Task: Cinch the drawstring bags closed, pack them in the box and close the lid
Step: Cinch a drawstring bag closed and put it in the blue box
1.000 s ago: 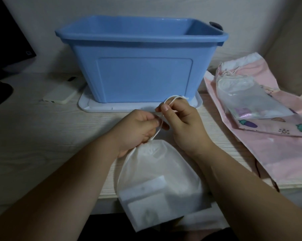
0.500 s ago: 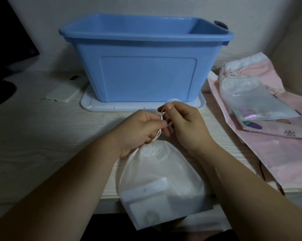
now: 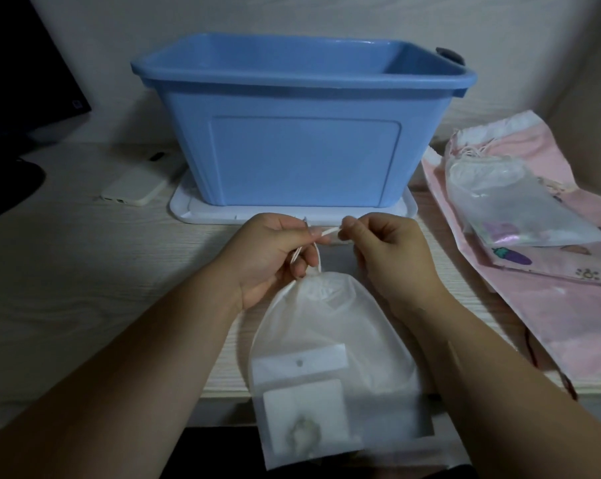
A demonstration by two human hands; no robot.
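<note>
A white translucent drawstring bag (image 3: 330, 357) lies at the desk's front edge, its mouth gathered, flat white cards showing inside. My left hand (image 3: 271, 254) and my right hand (image 3: 385, 250) each pinch the white drawstring (image 3: 328, 231), a short length stretched between them above the bag's neck. Behind stands the open blue plastic box (image 3: 302, 133) on its white lid (image 3: 202, 214). At the right, another translucent drawstring bag (image 3: 506, 202) rests on a pink drawstring bag (image 3: 551, 305).
A white phone (image 3: 136, 184) lies left of the box. A dark monitor and its stand (image 3: 19, 98) fill the far left. A wall runs behind the box, and a beige panel closes off the right side.
My hands have moved apart, pulling the drawstring loop out into a taut line between them. The bag's neck has stayed gathered.
</note>
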